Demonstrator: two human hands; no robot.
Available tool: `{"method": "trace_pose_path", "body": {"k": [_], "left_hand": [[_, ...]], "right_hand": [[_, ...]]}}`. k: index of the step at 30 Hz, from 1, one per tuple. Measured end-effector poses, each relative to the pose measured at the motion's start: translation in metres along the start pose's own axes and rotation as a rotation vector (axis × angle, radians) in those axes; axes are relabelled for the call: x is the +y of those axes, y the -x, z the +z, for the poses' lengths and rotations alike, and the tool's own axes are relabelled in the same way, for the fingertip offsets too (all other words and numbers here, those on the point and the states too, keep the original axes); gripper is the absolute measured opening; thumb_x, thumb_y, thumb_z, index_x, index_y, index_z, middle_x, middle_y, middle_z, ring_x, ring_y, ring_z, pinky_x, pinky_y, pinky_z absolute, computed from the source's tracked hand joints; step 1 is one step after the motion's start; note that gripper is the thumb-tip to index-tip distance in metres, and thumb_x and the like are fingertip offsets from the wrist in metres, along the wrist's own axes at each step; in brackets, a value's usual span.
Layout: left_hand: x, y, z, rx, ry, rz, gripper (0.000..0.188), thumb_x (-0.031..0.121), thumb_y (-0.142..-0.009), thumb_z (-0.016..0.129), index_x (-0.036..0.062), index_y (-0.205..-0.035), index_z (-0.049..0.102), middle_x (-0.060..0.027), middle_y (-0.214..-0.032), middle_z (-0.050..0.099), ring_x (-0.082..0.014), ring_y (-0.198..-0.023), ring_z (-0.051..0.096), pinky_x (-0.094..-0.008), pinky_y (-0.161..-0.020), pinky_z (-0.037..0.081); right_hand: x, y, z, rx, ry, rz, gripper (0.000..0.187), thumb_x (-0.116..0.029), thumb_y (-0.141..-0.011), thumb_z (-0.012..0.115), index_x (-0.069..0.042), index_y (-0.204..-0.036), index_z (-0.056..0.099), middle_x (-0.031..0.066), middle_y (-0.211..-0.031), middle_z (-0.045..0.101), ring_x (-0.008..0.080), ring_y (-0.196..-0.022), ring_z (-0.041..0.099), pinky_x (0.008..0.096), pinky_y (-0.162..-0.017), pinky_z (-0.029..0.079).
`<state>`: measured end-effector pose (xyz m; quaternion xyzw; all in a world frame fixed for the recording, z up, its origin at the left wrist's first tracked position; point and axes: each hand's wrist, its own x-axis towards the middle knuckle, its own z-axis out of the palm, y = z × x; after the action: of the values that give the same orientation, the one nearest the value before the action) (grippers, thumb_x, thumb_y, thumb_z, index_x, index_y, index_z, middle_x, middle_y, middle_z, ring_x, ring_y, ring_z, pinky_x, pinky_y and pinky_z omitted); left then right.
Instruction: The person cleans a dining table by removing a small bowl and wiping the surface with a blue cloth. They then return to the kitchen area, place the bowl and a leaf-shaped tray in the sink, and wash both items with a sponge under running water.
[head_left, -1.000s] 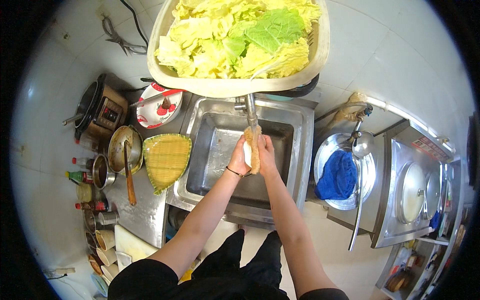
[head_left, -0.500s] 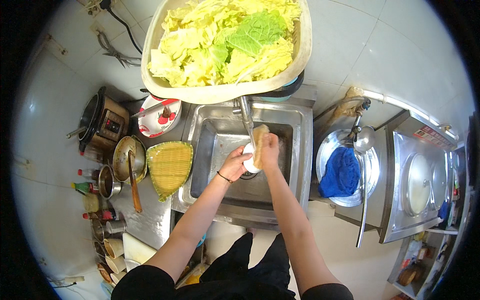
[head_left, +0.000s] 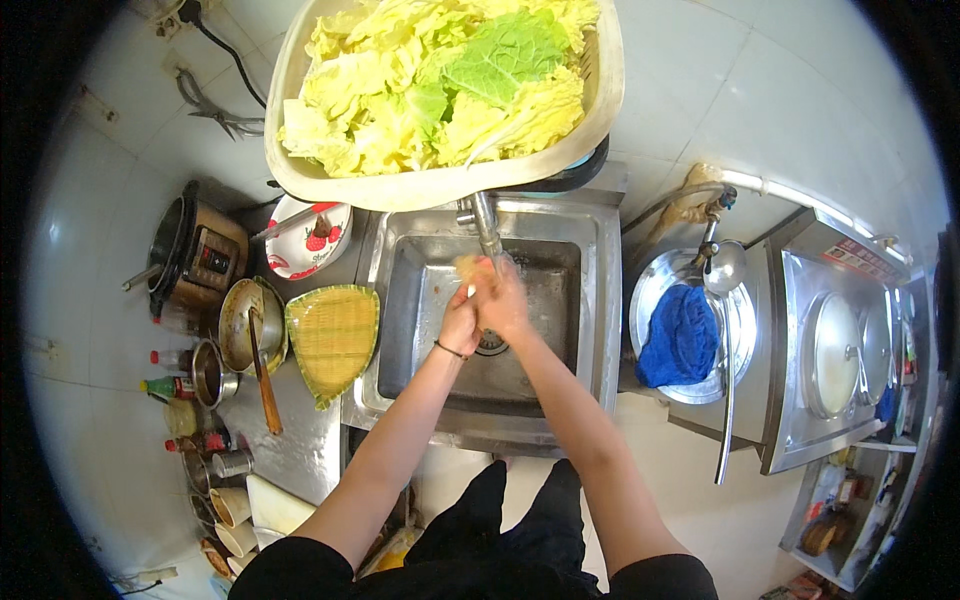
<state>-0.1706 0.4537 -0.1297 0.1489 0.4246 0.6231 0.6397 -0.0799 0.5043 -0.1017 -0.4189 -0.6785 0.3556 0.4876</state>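
Observation:
Over the steel sink (head_left: 400,398), my two hands are close together under the tap (head_left: 486,225). My left hand (head_left: 461,325) is closed on a small white bowl (head_left: 471,291), of which only a sliver shows between the hands. My right hand (head_left: 504,303) is closed over it, holding a tan loofah-like scrubber (head_left: 467,265) that sticks out past the fingers on the far left side. Motion blurs the right fingers, and the bowl's shape is mostly hidden.
A cream basket (head_left: 440,190) of cabbage leaves stands behind the sink. Left are a woven tray (head_left: 333,340), a strawberry-patterned basin (head_left: 318,238), a pan (head_left: 240,325) and a pressure cooker (head_left: 205,250). Right, a blue cloth (head_left: 680,337) lies in a metal basin beside a ladle (head_left: 726,268).
My right hand has moved left across the bowl with the scrubber, now covering most of the bowl. My left hand has shifted slightly left. The scrubber has swung to the hands' far left side.

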Motion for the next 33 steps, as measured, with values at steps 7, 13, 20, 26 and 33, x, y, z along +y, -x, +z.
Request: {"method": "trace_pose_path", "body": {"k": [7, 13, 20, 26, 33], "left_hand": [[0.009, 0.002, 0.017, 0.071, 0.195, 0.012, 0.026, 0.009, -0.084, 0.045, 0.0045, -0.11, 0.043, -0.0081, -0.107, 0.053, -0.022, -0.1, 0.051, -0.0392, -0.086, 0.042], [-0.005, -0.033, -0.009, -0.065, 0.565, 0.003, 0.022, 0.012, -0.085, 0.039, -0.0022, -0.099, 0.049, -0.0118, -0.099, 0.056, -0.024, -0.09, 0.055, -0.0371, -0.081, 0.044], [-0.022, -0.028, -0.001, 0.156, 0.558, -0.02, 0.032, 0.012, -0.084, 0.044, -0.0024, -0.112, 0.043, -0.015, -0.112, 0.05, -0.0274, -0.106, 0.047, -0.0406, -0.093, 0.036], [-0.013, -0.008, 0.014, -0.023, 0.488, 0.031, 0.036, 0.007, -0.08, 0.049, 0.0026, -0.115, 0.041, -0.0118, -0.115, 0.048, -0.0255, -0.109, 0.045, -0.0417, -0.094, 0.034], [-0.022, -0.021, 0.018, 0.056, 0.511, -0.071, 0.031, 0.024, -0.087, 0.037, 0.0054, -0.11, 0.045, -0.0103, -0.109, 0.052, -0.0255, -0.1, 0.049, -0.0399, -0.089, 0.036]], "right_hand": [[0.037, -0.02, -0.008, 0.047, -0.191, 0.359, 0.013, -0.006, -0.079, 0.048, -0.001, -0.091, 0.047, 0.0159, -0.082, 0.057, 0.0333, -0.077, 0.056, 0.0357, -0.064, 0.044], [0.0, 0.023, 0.001, -0.091, 0.049, -0.161, 0.021, -0.004, -0.076, 0.044, -0.003, -0.097, 0.043, 0.0198, -0.112, 0.045, 0.0384, -0.109, 0.039, 0.052, -0.099, 0.014], [0.005, 0.022, -0.027, 0.123, -0.053, -0.227, 0.016, -0.007, -0.082, 0.042, -0.003, -0.097, 0.045, 0.0196, -0.099, 0.053, 0.0357, -0.102, 0.047, 0.0405, -0.09, 0.035], [0.024, -0.01, -0.041, 0.095, -0.022, 0.367, 0.017, -0.01, -0.08, 0.049, -0.004, -0.095, 0.047, 0.0172, -0.088, 0.057, 0.0288, -0.08, 0.057, 0.0337, -0.067, 0.044], [-0.008, 0.006, -0.04, -0.162, 0.256, -0.189, 0.024, -0.005, -0.073, 0.05, -0.002, -0.097, 0.048, 0.0164, -0.102, 0.051, 0.0334, -0.101, 0.046, 0.0399, -0.085, 0.038]]}}
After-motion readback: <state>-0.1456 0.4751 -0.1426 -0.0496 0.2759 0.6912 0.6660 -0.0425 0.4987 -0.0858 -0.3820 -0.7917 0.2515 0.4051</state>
